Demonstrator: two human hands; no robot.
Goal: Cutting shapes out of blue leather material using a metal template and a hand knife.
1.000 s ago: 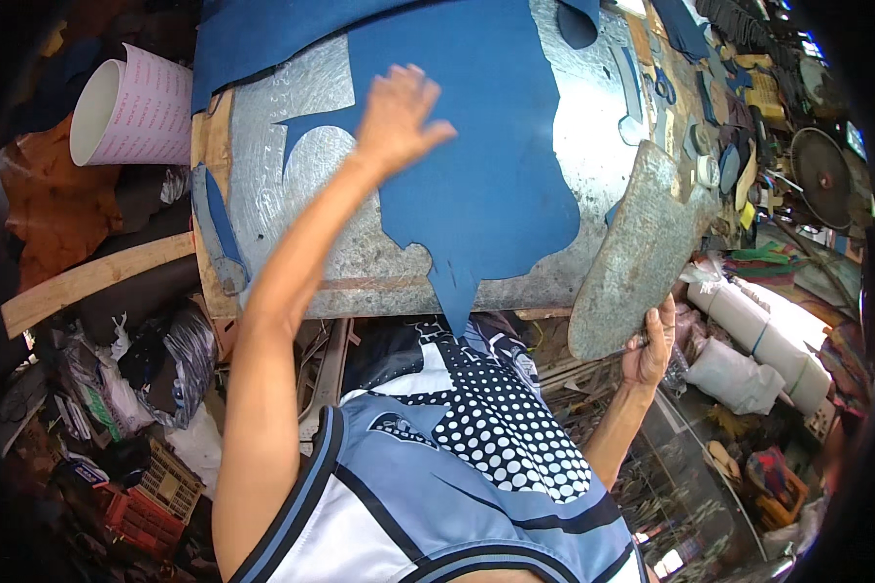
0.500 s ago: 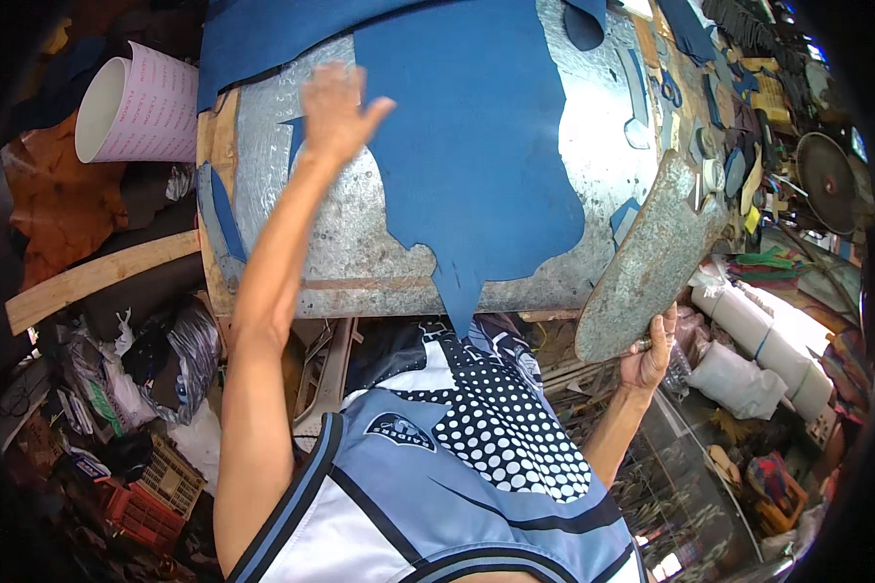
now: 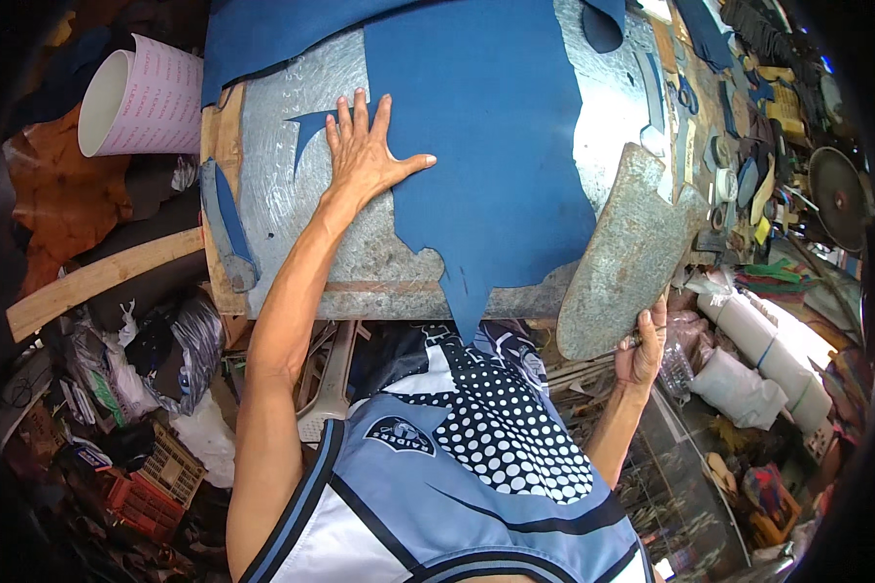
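A large blue leather sheet (image 3: pixel 476 155) with an uneven outline lies on the metal-topped table (image 3: pixel 292 233); its narrow point hangs over the near edge. My left hand (image 3: pixel 365 160) is open with fingers spread, at the left border of the leather, its thumb over the blue. At the right, my right hand (image 3: pixel 642 350) grips the lower edge of a flat grey template (image 3: pixel 617 253) with a rounded near end, holding it tilted by the table's near right corner. A thin dark thing shows at its fingers, too small to name.
Narrow blue offcuts (image 3: pixel 228 219) lie at the table's left edge. Blue-handled scissors (image 3: pixel 687 94) and tape rolls (image 3: pixel 725 185) lie along the right side. A white roll (image 3: pixel 107 102) stands at the far left. Another blue sheet (image 3: pixel 272 39) covers the far edge.
My left hand has come nearer and to the right, onto the leather's border. The grey template in my right hand has shifted left and stands more upright. The view has shifted slightly.
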